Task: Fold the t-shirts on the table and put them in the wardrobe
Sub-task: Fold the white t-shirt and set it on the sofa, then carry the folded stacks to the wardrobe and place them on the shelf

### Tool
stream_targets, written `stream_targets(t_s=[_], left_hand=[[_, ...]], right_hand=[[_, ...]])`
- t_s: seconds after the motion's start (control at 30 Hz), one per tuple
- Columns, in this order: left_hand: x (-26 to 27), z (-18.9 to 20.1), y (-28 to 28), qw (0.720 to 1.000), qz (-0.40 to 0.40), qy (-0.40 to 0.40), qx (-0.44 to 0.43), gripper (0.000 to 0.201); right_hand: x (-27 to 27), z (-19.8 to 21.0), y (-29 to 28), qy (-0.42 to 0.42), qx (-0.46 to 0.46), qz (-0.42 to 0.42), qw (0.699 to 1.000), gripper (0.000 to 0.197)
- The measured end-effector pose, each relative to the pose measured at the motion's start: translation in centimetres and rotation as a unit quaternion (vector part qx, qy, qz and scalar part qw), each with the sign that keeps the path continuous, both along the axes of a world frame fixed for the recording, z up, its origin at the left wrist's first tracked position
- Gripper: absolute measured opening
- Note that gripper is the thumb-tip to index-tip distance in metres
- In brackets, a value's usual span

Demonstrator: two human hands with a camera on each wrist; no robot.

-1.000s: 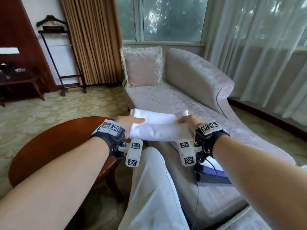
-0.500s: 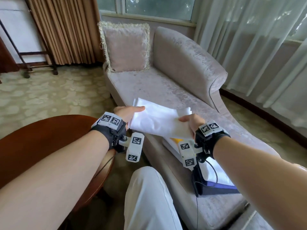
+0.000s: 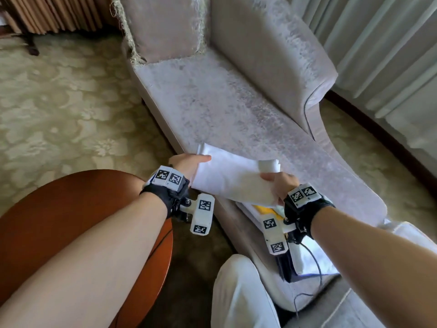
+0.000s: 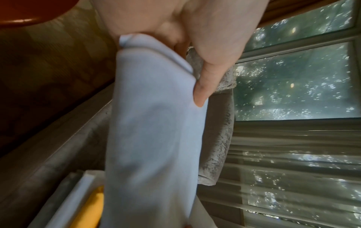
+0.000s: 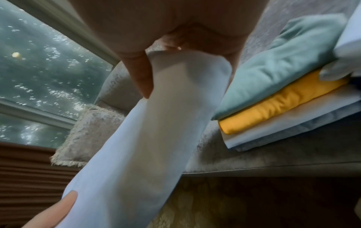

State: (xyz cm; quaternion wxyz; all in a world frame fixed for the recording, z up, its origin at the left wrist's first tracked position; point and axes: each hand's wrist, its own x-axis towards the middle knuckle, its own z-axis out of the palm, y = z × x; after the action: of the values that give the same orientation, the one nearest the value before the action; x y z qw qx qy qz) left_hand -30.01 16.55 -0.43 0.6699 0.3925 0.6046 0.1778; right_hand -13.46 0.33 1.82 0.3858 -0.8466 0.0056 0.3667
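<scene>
- Folded white t-shirt, gripped at its ends by left hand and right hand, now sits lower and further over the chaise seat, above the stack of folded shirts.
- Head view tilts downward.

Readable text: we find none.
Wrist bands: we see black-and-white square markers only, no letters or numbers.
</scene>
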Motion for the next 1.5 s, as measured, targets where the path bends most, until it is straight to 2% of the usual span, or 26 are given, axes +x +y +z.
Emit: stream_targets(t_s=[0.2,0.3,0.37,0.5,0.63,0.77,1.0,1.1,1.23,1.37,1.5], left_hand=[[5.6,3.2,-1.8,0.996,-0.077,0.046,-0.030,0.033],[7.6,4.0,-3.2,0.994,-0.096,0.044,-0.032,0.022],[9.3,3.8,-4.0,0.993,-0.100,0.042,-0.036,0.017],[12.2,1.9,-5.2,0.989,-0.127,0.059,-0.038,0.036],[14.4,0.5,-6.3,0.989,-0.131,0.068,-0.023,0.035],[16.8,-1.0,-6.4,0.985,-0.146,0.093,-0.002,0.028],[21.0,-2.7,-6.6,0.971,-0.196,0.131,0.043,0.024],[22.3,-3.6,-6.8,0.953,-0.257,0.152,0.056,0.034],[23.1,-4.8,-7.0,0.918,-0.320,0.213,0.097,0.029],[22.5,-5.9,-5.9,0.912,-0.326,0.229,0.101,0.031],[22.4,-6.8,-5.0,0.901,-0.344,0.236,0.121,0.029]], right_hand=[[3.7,3.5,-3.7,0.079,-0.005,-0.097,0.992,0.026],[5.4,3.7,-5.1,0.103,-0.005,-0.133,0.986,0.032],[6.8,3.5,-5.9,0.111,-0.013,-0.147,0.983,0.028],[9.0,2.0,-7.6,0.129,-0.027,-0.176,0.976,0.018],[10.6,-0.2,-8.8,0.148,-0.038,-0.199,0.968,0.017],[12.2,-2.5,-9.5,0.164,-0.058,-0.190,0.966,0.024],[14.5,-5.6,-9.8,0.170,-0.091,-0.184,0.964,0.016],[14.9,-6.4,-10.2,0.174,-0.108,-0.179,0.962,0.018],[14.9,-7.2,-10.9,0.179,-0.137,-0.137,0.965,0.027],[14.6,-7.5,-10.6,0.175,-0.128,-0.122,0.969,0.030],[14.7,-7.7,-10.2,0.165,-0.152,-0.104,0.969,0.026]])
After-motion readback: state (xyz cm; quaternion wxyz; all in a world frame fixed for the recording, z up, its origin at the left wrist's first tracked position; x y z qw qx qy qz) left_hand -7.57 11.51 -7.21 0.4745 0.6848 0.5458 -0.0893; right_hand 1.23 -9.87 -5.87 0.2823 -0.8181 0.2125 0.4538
